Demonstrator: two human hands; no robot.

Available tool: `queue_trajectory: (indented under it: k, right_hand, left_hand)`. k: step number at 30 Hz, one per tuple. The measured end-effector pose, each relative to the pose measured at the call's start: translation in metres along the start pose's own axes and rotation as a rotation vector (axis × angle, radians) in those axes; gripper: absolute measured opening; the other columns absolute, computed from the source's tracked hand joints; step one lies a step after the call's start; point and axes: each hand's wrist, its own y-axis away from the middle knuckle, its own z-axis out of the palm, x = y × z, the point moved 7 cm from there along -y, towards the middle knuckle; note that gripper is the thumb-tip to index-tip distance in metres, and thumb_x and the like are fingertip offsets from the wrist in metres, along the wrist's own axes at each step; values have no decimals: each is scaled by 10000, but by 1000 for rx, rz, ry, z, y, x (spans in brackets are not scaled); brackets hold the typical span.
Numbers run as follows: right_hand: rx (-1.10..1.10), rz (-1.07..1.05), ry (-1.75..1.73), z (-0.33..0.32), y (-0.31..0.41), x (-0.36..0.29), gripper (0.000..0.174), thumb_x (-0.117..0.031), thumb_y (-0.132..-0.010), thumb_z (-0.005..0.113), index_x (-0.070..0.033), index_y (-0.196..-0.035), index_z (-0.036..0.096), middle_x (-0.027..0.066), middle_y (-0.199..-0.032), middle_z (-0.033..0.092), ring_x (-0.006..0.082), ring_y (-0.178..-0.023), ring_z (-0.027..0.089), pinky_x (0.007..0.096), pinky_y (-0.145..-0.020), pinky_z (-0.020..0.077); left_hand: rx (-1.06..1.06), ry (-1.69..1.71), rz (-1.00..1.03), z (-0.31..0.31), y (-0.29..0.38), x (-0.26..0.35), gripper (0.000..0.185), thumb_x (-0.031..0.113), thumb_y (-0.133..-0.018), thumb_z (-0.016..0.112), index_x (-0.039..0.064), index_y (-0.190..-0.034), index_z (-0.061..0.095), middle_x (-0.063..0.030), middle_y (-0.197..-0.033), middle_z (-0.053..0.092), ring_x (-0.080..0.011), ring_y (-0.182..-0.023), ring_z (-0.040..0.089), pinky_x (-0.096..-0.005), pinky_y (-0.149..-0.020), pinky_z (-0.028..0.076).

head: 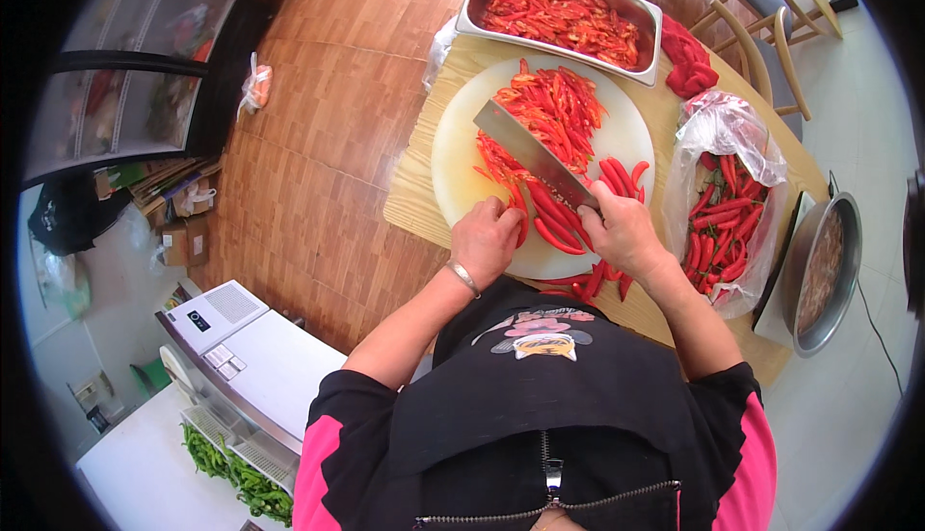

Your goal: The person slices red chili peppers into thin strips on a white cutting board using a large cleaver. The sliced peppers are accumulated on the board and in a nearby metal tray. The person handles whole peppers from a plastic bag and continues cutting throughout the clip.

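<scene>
My right hand (623,226) grips the handle of a cleaver (536,154), its broad blade slanting up and left over a round white cutting board (462,133). Left of the blade, my left hand (488,239) has its fingers curled down on a red chili pepper (522,222). Whole red chilies (555,224) lie side by side between that hand and the cleaver handle. Beyond the blade is a heap of sliced red chilies (560,108) with pale seeds. A few whole chilies (620,173) rest at the board's right, with more by its near edge.
A steel pan (654,47) of cut chilies stands at the table's far end, beside a red cloth (686,61). On the right are a clear plastic bag (744,126) of whole chilies and a steel basin (802,339). The wooden table (412,198) has an edge close to my left.
</scene>
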Motion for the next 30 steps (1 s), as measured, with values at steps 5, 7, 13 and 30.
queue_trajectory:
  k: [5,7,13,30]
  right_hand:
    - [-26,-32,116,28,-16,-12,166,-184,-1015,641,-51,-1072,561,227,-828,722,447,-798,730,570,-686,563]
    - [-13,-49,172,34,-23,-19,166,-184,-1012,641,-44,-1050,560,222,-820,724,444,-794,731,567,-680,566]
    - [-52,-81,159,51,-47,-45,151,-162,-996,632,-40,-1061,571,217,-802,723,438,-777,734,561,-683,570]
    - [-95,242,192,20,-48,11,208,-192,-1000,636,-55,-1151,599,266,-846,723,486,-873,719,601,-797,547]
  left_hand:
    - [-69,-25,-24,-3,3,-12,146,153,-905,745,164,-1051,754,-83,-934,646,-308,-830,699,-455,-672,576]
    - [-56,-11,49,-4,-2,-4,158,160,-893,748,155,-1050,751,-86,-921,636,-306,-813,697,-449,-664,576]
    - [-104,-36,207,13,-11,-12,168,153,-835,763,146,-1000,730,-79,-888,613,-293,-787,695,-439,-634,577]
    - [22,43,122,-13,-42,-58,116,159,-868,813,116,-938,731,-77,-940,652,-293,-779,705,-429,-629,570]
